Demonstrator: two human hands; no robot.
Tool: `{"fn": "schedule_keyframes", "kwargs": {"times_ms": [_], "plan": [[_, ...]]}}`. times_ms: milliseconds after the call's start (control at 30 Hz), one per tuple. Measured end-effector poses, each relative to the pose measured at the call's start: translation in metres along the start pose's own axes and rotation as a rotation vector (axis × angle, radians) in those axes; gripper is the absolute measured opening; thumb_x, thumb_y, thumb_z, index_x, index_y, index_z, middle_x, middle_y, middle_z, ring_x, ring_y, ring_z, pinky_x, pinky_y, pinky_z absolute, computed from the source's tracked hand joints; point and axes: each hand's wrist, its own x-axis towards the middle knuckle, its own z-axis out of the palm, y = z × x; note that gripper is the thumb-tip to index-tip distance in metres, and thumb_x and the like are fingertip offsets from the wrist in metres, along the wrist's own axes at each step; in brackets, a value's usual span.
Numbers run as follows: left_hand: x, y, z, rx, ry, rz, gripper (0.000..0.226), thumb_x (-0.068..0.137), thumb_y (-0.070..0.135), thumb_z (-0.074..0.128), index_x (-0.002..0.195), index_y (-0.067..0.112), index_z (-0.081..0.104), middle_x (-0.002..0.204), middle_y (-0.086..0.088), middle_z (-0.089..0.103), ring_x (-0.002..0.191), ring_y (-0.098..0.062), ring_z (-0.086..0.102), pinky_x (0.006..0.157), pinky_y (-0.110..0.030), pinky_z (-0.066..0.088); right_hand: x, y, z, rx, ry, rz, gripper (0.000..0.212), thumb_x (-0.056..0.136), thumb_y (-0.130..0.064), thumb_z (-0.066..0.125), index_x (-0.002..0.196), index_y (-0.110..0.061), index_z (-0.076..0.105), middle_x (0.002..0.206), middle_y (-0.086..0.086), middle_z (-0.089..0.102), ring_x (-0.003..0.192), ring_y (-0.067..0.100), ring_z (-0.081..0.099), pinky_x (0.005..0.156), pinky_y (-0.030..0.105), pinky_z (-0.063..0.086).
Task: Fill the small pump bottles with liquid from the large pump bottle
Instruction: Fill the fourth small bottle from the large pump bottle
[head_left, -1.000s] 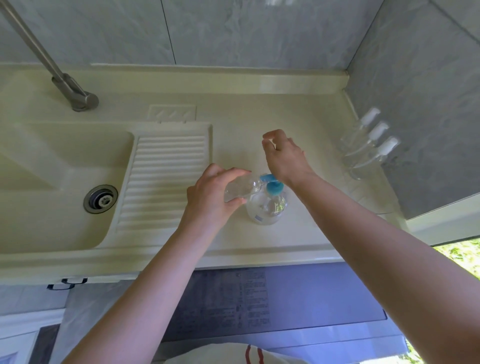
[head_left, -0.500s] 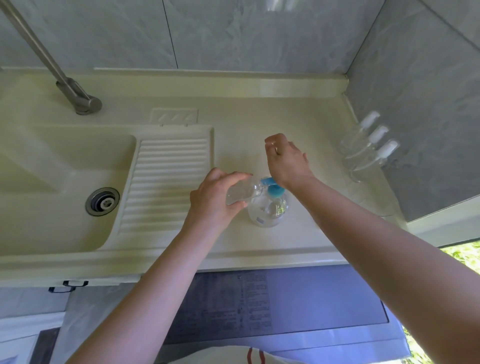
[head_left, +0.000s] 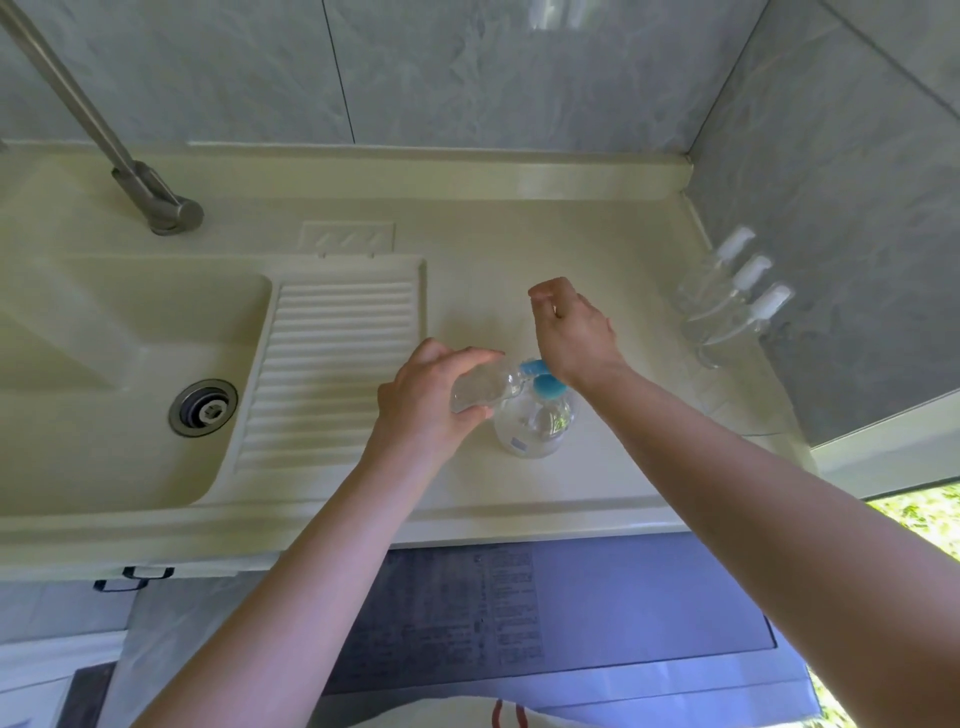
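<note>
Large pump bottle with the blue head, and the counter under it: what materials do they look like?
Large clear pump bottle: looks like transparent glossy plastic, since the counter shows through it and it carries bright highlights; glass cannot be ruled out. Its blue pump head is opaque, smooth, probably moulded plastic. Pale cream counter: one continuous surface with the ribbed drainboard and sink, soft sheen, likely moulded resin or stone composite.

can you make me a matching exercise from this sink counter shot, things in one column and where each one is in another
Things:
1. large clear pump bottle with blue pump head
2. small clear uncapped bottle
3. three small clear bottles with white pump tops
4. round metal sink drain

Places:
A. against the right wall
B. in the basin, left
C. gripped in the left hand, tilted
D. standing on the counter, under the right hand

Pairs: 1-D, 2-C, 3-A, 4-B
</note>
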Motion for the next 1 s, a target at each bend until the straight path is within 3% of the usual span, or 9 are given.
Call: {"fn": "schedule_keyframes", "kwargs": {"times_ms": [67,200,367,633,867,1000], "plan": [[0.000,0.001,-0.001,-0.002,0.011,0.010,0.057,0.073,0.025,0.081,0.120,0.049,0.061,0.101,0.011,0.049,0.097,-0.009,0.057,0.091,-0.044,0.048,0.002,-0.005,-0.004,0.099,-0.021,0.016,0.032,0.102,-0.036,0.031,0.124,-0.027,0.054,0.127,0.006,0.059,0.120,0.028,0.052,0.113,0.049,0.032],[0.000,0.000,0.000,-0.006,0.012,0.011,0.058,0.072,0.025,0.082,0.120,0.049,0.061,0.100,0.010,0.048,0.096,-0.011,0.057,0.091,-0.044,0.049,0.002,-0.002,-0.001,0.061,-0.021,-0.033,0.033,0.102,-0.032,0.029,0.121,-0.026,0.055,0.119,0.006,0.061,0.112,0.029,0.055,0.108,0.050,0.036],[0.002,-0.003,0.004,-0.018,-0.002,0.001,0.058,0.071,0.023,0.082,0.119,0.049,0.061,0.100,0.008,0.048,0.099,-0.013,0.057,0.091,-0.045,0.049,-0.003,0.006,0.009,-0.105,0.142,-0.126,0.034,0.101,-0.023,0.028,0.120,-0.025,0.056,0.116,0.002,0.064,0.115,0.029,0.054,0.109,0.050,0.033],[0.000,-0.001,0.001,-0.025,0.011,0.013,0.059,0.072,0.024,0.082,0.121,0.048,0.061,0.100,0.008,0.048,0.101,-0.012,0.057,0.093,-0.045,0.048,0.003,-0.002,-0.001,0.098,0.058,-0.095,0.032,0.102,-0.033,0.032,0.122,-0.024,0.055,0.124,0.004,0.061,0.118,0.027,0.053,0.110,0.048,0.035],[0.001,-0.001,0.004,-0.029,0.008,0.007,0.060,0.071,0.021,0.082,0.121,0.048,0.061,0.100,0.007,0.047,0.099,-0.015,0.056,0.092,-0.045,0.048,-0.002,0.006,0.008,-0.055,0.113,-0.106,0.034,0.103,-0.027,0.029,0.121,-0.026,0.057,0.116,0.000,0.064,0.110,0.029,0.055,0.101,0.044,0.040],[0.001,0.000,0.003,-0.026,0.002,0.008,0.060,0.072,0.022,0.082,0.122,0.048,0.061,0.100,0.006,0.048,0.100,-0.015,0.056,0.092,-0.045,0.048,-0.001,0.005,0.006,0.013,0.097,-0.069,0.033,0.103,-0.029,0.030,0.121,-0.025,0.057,0.119,0.000,0.063,0.113,0.029,0.054,0.104,0.046,0.039]]}}
